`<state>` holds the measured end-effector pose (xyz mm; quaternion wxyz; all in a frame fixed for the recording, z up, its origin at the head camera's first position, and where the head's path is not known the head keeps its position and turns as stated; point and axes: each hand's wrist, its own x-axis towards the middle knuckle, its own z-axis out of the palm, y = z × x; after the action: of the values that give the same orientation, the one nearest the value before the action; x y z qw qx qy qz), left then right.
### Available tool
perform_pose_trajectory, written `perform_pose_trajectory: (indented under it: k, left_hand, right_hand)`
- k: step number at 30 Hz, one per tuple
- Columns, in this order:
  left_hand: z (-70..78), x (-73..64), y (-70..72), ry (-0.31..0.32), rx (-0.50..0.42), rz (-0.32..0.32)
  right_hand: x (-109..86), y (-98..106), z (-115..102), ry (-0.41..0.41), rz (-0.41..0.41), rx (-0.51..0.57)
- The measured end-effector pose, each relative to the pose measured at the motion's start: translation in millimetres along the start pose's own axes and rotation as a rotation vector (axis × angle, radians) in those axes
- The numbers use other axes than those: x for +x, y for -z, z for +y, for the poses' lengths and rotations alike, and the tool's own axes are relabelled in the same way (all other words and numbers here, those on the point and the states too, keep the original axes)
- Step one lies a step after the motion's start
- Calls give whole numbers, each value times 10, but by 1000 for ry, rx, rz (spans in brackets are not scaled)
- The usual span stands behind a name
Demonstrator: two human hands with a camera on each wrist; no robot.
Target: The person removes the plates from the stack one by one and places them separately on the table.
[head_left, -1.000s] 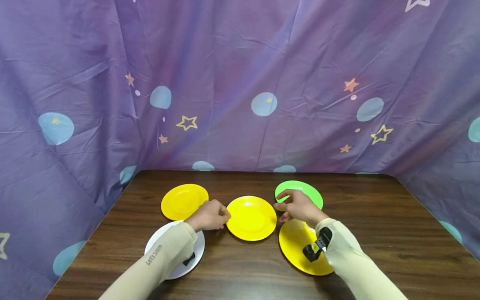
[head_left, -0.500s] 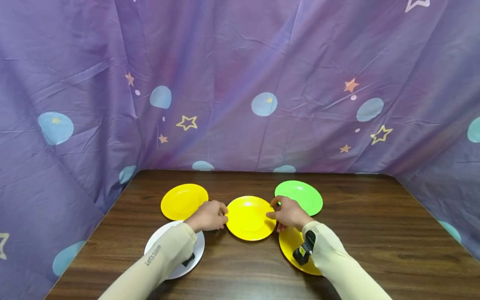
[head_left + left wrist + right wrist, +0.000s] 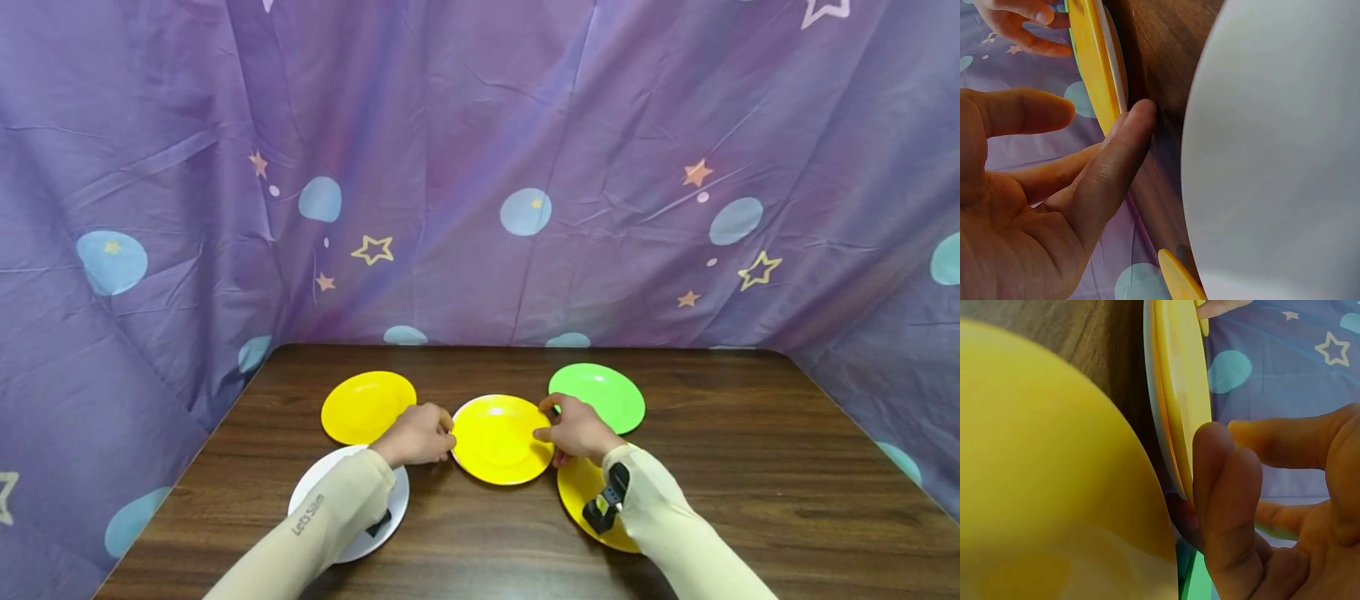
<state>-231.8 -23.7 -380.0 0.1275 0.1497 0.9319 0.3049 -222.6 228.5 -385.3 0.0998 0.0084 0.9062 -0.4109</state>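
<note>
A yellow plate (image 3: 502, 439) lies on top of a stack in the middle of the table. At its left rim, my left hand (image 3: 416, 433) has its fingers curled against the edge, one digit held above. From the right, my right hand (image 3: 581, 425) grips the rim, with the thumb over the plate and other fingers lower at its edge. Below the yellow plate, the right wrist view shows a pale plate edge (image 3: 1150, 375). A thin white sliver also shows along its upper left rim in the head view.
Another yellow plate (image 3: 367, 407) lies at the back left, a green plate (image 3: 600, 396) at the back right. Under my forearms are a white plate (image 3: 367, 542) on the left and a yellow plate (image 3: 581, 492) on the right. Purple star-patterned curtain (image 3: 450, 167) hangs behind the table.
My right hand has come left from over the green and right yellow plates to the middle plate's rim. The left hand has stayed there. White now shows along the middle plate's upper left edge.
</note>
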Motion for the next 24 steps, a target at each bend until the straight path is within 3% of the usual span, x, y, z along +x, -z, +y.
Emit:
perform_pose_trajectory:
  k: [11,24]
  left_hand:
    - [14,-14,32,-98,62,18]
    - [15,5,16,-113,133,31]
  right_hand:
    - [-18,-7,-21,9,16,-57]
    - [26,-12,72,102,112,-172]
